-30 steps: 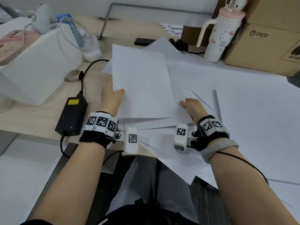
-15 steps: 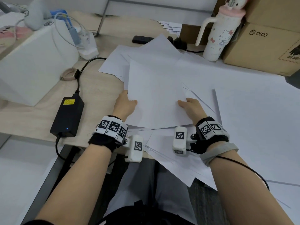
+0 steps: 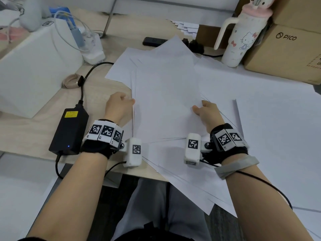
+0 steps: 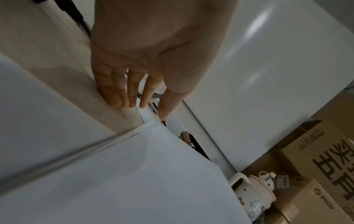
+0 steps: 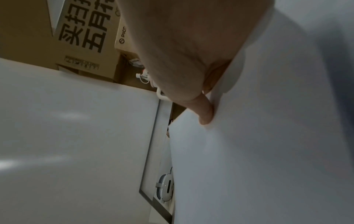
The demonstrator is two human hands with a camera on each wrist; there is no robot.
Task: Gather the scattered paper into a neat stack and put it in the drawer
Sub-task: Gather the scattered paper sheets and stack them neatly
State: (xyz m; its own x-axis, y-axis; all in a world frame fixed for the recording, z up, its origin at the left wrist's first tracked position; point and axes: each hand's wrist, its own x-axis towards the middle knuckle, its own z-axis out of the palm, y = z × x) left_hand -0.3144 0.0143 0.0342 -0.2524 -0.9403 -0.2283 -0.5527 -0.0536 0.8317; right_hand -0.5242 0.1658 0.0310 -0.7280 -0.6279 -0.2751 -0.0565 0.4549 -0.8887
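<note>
Two bare hands work at the near edge of a pale wooden desk, each wrist wrapped in a band of black-and-white square markers. Nearest, loose white sheets hang over the desk edge above the person's lap. Just beyond them, a partly squared sheaf of paper lies between the hands, its left edge showing several thin layers. The left hand is on that left edge; in the left wrist view its fingers are straight and together, thumb extended, and it grips nothing. The right hand is at the sheaf's right edge; in the right wrist view its thumb presses on top of the sheets while the other fingers are hidden beneath, so it appears to pinch the sheaf.

More white sheets spread wide to the right and behind, overlapping at odd angles. Left of the left wrist sits a black power brick with a yellow label, its cable running away across the desk. Farther left stands a white box. At the far right are a white cartoon-cat bottle with a handle and, touching it, a cardboard box printed PICO. I can see no drawer in any view.
</note>
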